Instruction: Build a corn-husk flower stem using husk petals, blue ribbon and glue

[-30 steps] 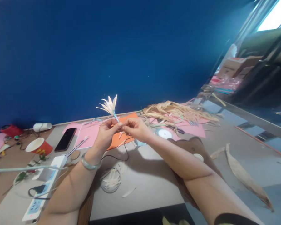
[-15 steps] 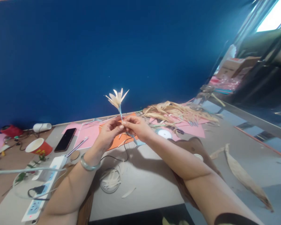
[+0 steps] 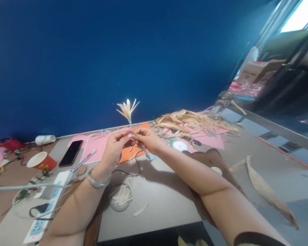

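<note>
A pale flower (image 3: 127,110) with narrow cream petals stands upright above my fingertips, its stem wrapped in light blue tape. My left hand (image 3: 116,145) pinches the stem between thumb and fingers. Right beside it, my right hand (image 3: 146,138) is closed on the stem and a strip of light blue tape (image 3: 145,153), whose loose end hangs below the fingers. Both sets of fingertips meet on the stem; they hide its middle part. Beneath the hands lies a round dish (image 3: 120,197) of cut pale strips, with one loose strip (image 3: 141,210) nearby.
Dried husks (image 3: 195,121) lie over pink paper at the back right, near a white tape roll (image 3: 179,146). A phone (image 3: 71,153), a red paper cup (image 3: 42,161) and a power strip (image 3: 47,205) occupy the left. A blue wall (image 3: 133,51) rises behind the table.
Both hands and the flower have shifted slightly left. The flower has turned a little, so its petals show from another side. Both hands keep their pinch.
</note>
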The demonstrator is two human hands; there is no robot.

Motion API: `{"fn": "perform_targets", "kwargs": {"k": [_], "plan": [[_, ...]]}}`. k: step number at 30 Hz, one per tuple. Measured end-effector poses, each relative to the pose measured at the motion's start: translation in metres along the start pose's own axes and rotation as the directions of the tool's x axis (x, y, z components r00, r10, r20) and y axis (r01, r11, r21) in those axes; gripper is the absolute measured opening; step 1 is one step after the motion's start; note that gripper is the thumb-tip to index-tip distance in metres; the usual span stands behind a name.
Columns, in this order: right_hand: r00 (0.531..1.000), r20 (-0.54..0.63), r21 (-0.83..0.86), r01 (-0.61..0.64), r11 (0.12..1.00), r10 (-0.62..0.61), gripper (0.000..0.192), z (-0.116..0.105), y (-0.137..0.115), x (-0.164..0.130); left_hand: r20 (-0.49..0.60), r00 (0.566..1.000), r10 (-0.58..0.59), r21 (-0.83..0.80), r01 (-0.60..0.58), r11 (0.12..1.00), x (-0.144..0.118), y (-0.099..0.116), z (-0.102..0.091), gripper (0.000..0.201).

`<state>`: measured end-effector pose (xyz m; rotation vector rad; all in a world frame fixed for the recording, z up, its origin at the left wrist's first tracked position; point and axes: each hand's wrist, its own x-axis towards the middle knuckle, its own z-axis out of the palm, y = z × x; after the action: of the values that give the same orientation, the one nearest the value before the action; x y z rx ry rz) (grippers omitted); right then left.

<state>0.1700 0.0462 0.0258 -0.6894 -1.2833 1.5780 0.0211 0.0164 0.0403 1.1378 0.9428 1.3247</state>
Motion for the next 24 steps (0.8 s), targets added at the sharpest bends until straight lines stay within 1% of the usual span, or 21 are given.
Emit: {"fn": "perform_targets", "kwargs": {"k": [3, 10, 12, 18, 21, 24], "plan": [[1.000, 0.024, 0.001, -0.013, 1.000, 0.013, 0.041, 0.000, 0.003, 0.001, -0.047, 0.999, 0.005, 0.018, -0.004, 1.000, 0.000, -0.001, -0.001, 0.033], [0.996, 0.078, -0.025, -0.050, 0.998, 0.052, 0.040, -0.003, 0.006, 0.005, -0.081, 0.997, -0.017, 0.080, 0.024, 0.997, 0.001, 0.002, -0.004, 0.039], [0.996, 0.075, -0.058, -0.050, 0.997, 0.054, 0.040, -0.005, 0.006, 0.005, -0.069, 0.997, -0.031, 0.121, 0.039, 0.992, 0.002, 0.003, -0.007, 0.038], [0.991, 0.103, -0.167, -0.070, 0.983, 0.088, 0.042, -0.009, 0.003, 0.006, 0.022, 0.999, -0.037, 0.248, 0.031, 0.968, 0.002, 0.011, -0.013, 0.031], [0.986, 0.138, -0.199, -0.067, 0.978, 0.096, 0.039, -0.013, 0.000, 0.006, 0.017, 0.999, -0.046, 0.262, 0.040, 0.964, 0.002, 0.014, -0.014, 0.034], [0.982, 0.174, -0.208, -0.028, 0.978, 0.066, 0.036, -0.016, 0.000, 0.007, 0.009, 0.999, -0.041, 0.276, 0.036, 0.960, 0.002, 0.013, -0.014, 0.036]]}}
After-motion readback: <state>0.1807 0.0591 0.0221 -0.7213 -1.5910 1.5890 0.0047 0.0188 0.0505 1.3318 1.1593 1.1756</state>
